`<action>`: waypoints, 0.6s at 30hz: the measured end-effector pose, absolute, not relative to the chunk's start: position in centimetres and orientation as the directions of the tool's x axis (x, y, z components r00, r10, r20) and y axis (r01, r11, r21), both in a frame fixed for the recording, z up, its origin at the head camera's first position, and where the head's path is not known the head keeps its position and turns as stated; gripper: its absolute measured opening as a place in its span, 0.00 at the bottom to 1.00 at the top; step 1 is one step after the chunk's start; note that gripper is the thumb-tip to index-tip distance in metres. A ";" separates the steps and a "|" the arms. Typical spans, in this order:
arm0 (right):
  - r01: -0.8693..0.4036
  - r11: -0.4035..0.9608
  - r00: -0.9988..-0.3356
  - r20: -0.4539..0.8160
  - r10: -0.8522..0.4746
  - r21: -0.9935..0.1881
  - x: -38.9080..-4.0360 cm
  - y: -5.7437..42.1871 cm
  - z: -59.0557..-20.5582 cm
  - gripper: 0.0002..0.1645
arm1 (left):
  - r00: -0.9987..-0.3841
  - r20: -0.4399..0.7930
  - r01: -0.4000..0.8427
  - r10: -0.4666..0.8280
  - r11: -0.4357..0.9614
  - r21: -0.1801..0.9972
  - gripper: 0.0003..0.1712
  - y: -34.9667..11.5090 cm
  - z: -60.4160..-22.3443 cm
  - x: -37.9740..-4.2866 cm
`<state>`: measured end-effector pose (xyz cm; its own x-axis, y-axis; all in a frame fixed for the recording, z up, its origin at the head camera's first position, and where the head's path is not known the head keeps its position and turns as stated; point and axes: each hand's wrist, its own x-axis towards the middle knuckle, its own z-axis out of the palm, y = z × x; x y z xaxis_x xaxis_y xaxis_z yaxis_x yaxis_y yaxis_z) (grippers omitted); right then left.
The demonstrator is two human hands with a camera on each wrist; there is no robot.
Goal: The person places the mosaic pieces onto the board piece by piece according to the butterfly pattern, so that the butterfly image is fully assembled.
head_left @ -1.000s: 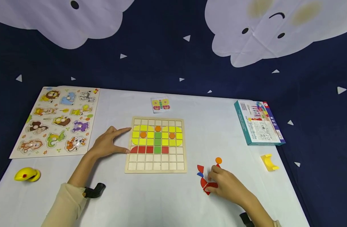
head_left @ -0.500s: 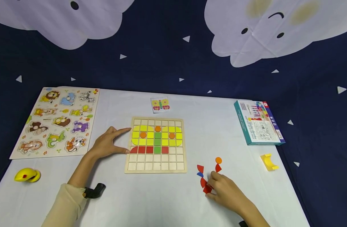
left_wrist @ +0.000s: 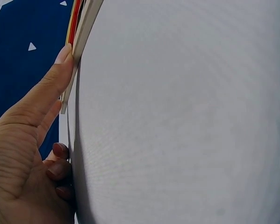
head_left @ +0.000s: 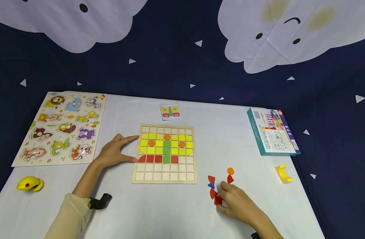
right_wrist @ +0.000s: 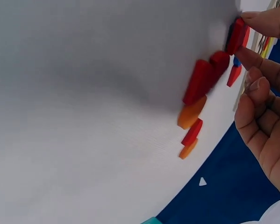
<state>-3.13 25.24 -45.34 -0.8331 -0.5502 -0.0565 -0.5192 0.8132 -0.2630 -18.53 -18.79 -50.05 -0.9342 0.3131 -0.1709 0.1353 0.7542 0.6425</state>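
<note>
My right hand (head_left: 237, 202) pinches a red square tile (right_wrist: 237, 36) between thumb and index finger, low over the white table. Around it lie loose flat pieces: a red quarter-round (head_left: 211, 179), a blue half-round (head_left: 211, 186), another red quarter-round (head_left: 212, 194) and an orange disc (head_left: 230, 171). More red and orange pieces, hidden from the head view by the hand, show in the right wrist view. My left hand (head_left: 112, 152) touches the wooden grid board's (head_left: 166, 176) left edge with outstretched thumb and index finger. Yellow, green, red and orange tiles form a pattern on the board.
Behind the board lies a small butterfly pattern card (head_left: 170, 114). An animal puzzle board (head_left: 60, 129) lies at left, with a yellow toy (head_left: 30, 183) in front of it. At right are a printed box (head_left: 273, 132) and a yellow curved piece (head_left: 283, 174).
My right hand has shifted slightly, uncovering the red piece below the orange disc, and its fingers have closed on the red square. The left hand stays at the board. The head view has shifted slightly.
</note>
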 end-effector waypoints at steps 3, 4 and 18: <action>-0.544 0.797 -0.816 -0.056 -0.576 -0.263 -3.7 25.1 -45.0 0.11 | -0.934 -0.175 0.130 0.310 0.754 0.644 0.57 -18.7 -49.9 -18.5; -0.556 0.790 -0.809 -0.050 -0.586 -0.260 -3.9 25.1 -44.9 0.11 | -0.934 -0.174 0.131 0.311 0.753 0.645 0.56 -18.8 -49.9 -18.5; -0.621 0.756 -0.766 -0.047 -0.642 -0.208 -8.2 22.3 -44.0 0.10 | -0.940 -0.159 0.129 0.303 0.744 0.656 0.56 -18.7 -49.9 -18.3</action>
<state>-8.15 22.27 -44.05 -0.7655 -0.6417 -0.0471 -0.6209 0.7559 -0.2075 -18.35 -18.67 -49.93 -0.9396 0.3029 -0.1592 0.1287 0.7440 0.6556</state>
